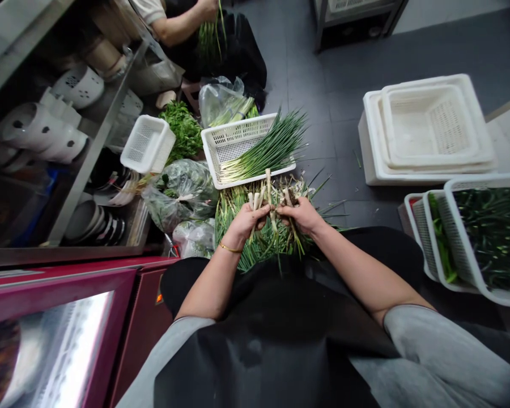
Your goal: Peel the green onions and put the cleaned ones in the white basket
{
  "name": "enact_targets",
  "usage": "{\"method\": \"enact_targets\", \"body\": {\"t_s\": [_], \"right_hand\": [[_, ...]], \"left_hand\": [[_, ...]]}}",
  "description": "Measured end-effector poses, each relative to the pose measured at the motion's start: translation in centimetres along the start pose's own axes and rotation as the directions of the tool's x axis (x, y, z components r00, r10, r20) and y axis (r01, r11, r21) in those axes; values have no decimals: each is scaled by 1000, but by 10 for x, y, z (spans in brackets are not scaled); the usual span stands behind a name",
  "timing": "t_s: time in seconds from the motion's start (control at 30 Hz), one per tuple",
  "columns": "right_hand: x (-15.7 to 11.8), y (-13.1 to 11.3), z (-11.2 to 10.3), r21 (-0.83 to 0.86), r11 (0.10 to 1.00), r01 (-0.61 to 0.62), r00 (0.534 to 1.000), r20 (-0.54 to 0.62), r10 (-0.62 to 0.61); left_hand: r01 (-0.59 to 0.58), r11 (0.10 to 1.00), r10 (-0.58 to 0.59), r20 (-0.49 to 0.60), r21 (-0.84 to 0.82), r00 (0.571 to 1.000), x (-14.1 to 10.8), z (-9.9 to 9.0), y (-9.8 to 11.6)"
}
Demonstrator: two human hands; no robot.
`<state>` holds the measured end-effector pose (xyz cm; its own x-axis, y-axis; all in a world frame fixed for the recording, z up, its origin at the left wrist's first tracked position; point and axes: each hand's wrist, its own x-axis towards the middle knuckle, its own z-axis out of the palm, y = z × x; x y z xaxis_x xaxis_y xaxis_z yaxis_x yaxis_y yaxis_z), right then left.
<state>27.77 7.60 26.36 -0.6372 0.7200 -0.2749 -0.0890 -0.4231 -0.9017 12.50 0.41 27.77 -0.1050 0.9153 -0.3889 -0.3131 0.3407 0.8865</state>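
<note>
My left hand point(250, 221) is closed around several scallions, their pale white ends point(255, 199) pointing up between the fingers. My right hand point(301, 215) grips more scallions whose ends point(289, 197) look brown and soil-stained. The two hands nearly meet, with one scallion point(268, 184) standing upright between them. Below and around them spreads a pile of scallions point(233, 226) with green leaves and roots. Just beyond is a white perforated basket point(246, 131), with a bundle of scallions point(267, 148) lying along its right side, white ends to the left.
Clear plastic bags of greens point(182, 190), leafy herbs point(182, 130) and a small white basket point(148, 144) sit left. Stacked white baskets point(429, 124) and a basket of dark greens point(488, 238) stand right. Another person's arm point(187, 25) holds green stalks at the top.
</note>
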Motion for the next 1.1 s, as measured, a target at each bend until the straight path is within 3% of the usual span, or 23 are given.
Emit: {"method": "enact_targets", "body": {"t_s": [0.1, 0.27, 0.43, 0.6, 0.9, 1.0, 1.1], "right_hand": [[0, -2, 3, 28, 1000, -13, 1000, -16, 14], [1, -17, -5, 187, 982, -29, 989, -140, 56], [1, -49, -38, 408, 912, 46, 983, -181, 32], [1, -69, -70, 481, 851, 210, 952, -298, -66], [-8, -80, -79, 403, 837, 371, 907, -352, -233], [-15, -90, -89, 295, 849, 439, 871, -373, -321], [-15, -87, -84, 98, 913, 395, 889, -293, -353]], "left_hand": [[-8, 1000, 8, 54, 9, 999, -4, 5, -3], [30, 1000, -30, 80, 11, 996, -12, 9, -6], [107, 992, -114, 119, 63, 986, -20, -3, -16], [102, 990, -115, 148, 96, 982, -29, -19, -25], [97, 974, -133, 173, 205, 976, -41, -48, -29], [145, 967, -173, 125, 210, 977, -48, -62, -34], [171, 973, -183, 68, 157, 981, -51, -66, -35]]}}
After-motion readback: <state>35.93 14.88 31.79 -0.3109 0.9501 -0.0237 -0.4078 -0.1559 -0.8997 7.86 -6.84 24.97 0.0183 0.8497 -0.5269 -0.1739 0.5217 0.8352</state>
